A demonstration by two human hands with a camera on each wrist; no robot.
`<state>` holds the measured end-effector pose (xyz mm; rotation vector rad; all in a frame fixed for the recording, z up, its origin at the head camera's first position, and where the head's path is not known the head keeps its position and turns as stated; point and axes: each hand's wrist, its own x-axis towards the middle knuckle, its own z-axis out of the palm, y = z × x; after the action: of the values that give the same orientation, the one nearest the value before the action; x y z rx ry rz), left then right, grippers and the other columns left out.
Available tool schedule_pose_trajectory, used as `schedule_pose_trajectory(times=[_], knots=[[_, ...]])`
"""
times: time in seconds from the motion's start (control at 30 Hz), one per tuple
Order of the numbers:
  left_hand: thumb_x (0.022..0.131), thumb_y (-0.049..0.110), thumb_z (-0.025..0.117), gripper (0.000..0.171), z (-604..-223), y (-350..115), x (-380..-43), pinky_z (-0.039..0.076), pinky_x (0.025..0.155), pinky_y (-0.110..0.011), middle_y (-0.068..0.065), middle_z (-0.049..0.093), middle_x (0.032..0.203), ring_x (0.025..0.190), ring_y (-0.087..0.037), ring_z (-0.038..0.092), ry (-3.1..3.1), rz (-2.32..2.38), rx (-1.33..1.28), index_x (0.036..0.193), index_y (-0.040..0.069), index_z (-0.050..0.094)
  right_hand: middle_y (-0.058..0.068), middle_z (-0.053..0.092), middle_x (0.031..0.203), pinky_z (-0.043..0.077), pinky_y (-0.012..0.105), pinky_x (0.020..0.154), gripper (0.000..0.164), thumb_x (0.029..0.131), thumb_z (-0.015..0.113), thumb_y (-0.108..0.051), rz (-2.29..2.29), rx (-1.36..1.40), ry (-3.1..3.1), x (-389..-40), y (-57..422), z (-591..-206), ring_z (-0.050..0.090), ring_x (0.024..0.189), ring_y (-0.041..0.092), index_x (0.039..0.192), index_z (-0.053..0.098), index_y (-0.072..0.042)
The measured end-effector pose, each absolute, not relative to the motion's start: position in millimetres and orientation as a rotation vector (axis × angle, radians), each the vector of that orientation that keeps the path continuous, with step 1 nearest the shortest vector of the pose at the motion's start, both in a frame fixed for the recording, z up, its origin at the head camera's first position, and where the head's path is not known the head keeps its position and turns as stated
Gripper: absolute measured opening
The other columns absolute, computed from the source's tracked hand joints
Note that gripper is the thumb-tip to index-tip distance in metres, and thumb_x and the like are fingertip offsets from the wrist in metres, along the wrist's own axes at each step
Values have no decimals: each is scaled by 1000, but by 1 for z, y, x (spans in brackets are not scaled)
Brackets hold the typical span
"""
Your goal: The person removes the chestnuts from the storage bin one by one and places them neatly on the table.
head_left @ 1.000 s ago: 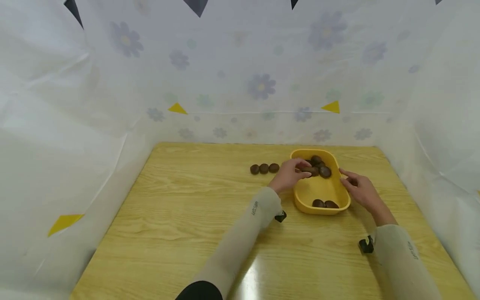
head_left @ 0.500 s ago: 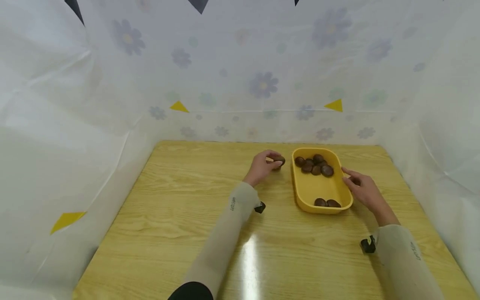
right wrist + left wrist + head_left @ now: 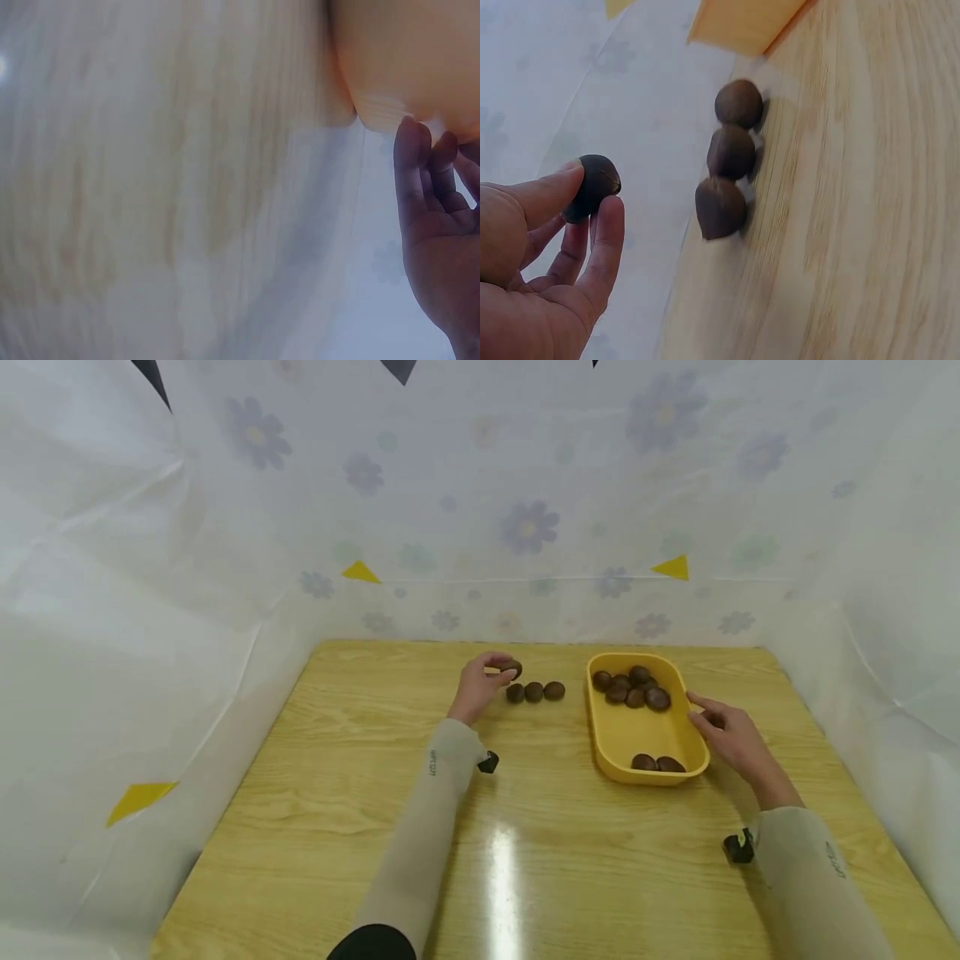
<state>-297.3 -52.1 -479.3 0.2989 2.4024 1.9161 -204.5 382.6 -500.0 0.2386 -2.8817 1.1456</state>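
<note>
Between thumb and fingertips my left hand (image 3: 477,687) pinches a dark brown chestnut (image 3: 594,186), held up over the back of the table. Just right of that hand, three chestnuts (image 3: 533,692) lie side by side in a short row on the wood; the left wrist view shows them too, with the near chestnut (image 3: 721,208) pointed at one end. My right hand (image 3: 729,739) is at the right side of a yellow tray (image 3: 633,739), its fairly straight fingertips against the outer wall. Inside the tray, several chestnuts (image 3: 635,697) cluster at the far end and two chestnuts (image 3: 657,764) at the near end.
The light wood table (image 3: 360,793) reaches back to a white sheet (image 3: 450,485) printed with flowers, which also hangs along both sides. Small yellow triangles (image 3: 362,572) show on the sheet.
My left hand has come out of the tray with a chestnut and moved left, past the row of three. The right hand has stayed at the tray's side.
</note>
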Motion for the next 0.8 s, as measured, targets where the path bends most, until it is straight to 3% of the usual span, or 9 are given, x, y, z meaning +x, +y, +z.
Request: schedule_pose_trajectory(times=[0.37,0.8], knots=[[100,7,69,37,-489,-76,-301,55,104,-51,-20,61,126,117,-38,68,2410,1959,173,136,-2,63,23,66,111,45,29,57,57,112,46,-38,1181,195,-2891,-202,382,-501,53,72,12,160,39,-8],[100,16,71,32,-503,-79,-299,54,100,-47,-15,67,125,115,-32,66,2604,1679,81,131,5,68,22,67,109,44,28,57,56,112,47,-37,1186,215,-2874,-205,379,-505,52,72,11,159,40,-8]])
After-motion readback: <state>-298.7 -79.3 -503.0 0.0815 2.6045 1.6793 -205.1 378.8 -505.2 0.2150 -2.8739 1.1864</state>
